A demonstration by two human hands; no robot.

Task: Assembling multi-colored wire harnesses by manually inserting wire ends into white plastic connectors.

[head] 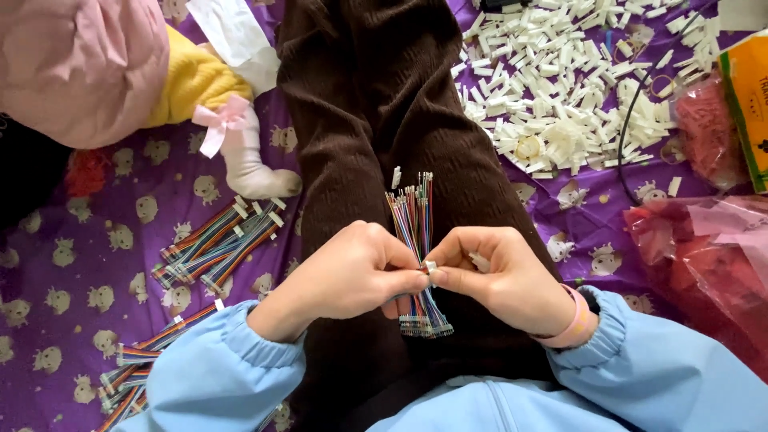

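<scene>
Both hands (432,276) pinch wire bundle (418,240) (yellow-green package (748,104) far right).

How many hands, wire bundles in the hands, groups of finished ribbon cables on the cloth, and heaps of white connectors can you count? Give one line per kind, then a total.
Hands: 2, left hand and right hand
Wire bundle held in the hands: 1
Finished cable groups: 2, upper group and lower group
Connector heap: 1
Total: 6
</scene>
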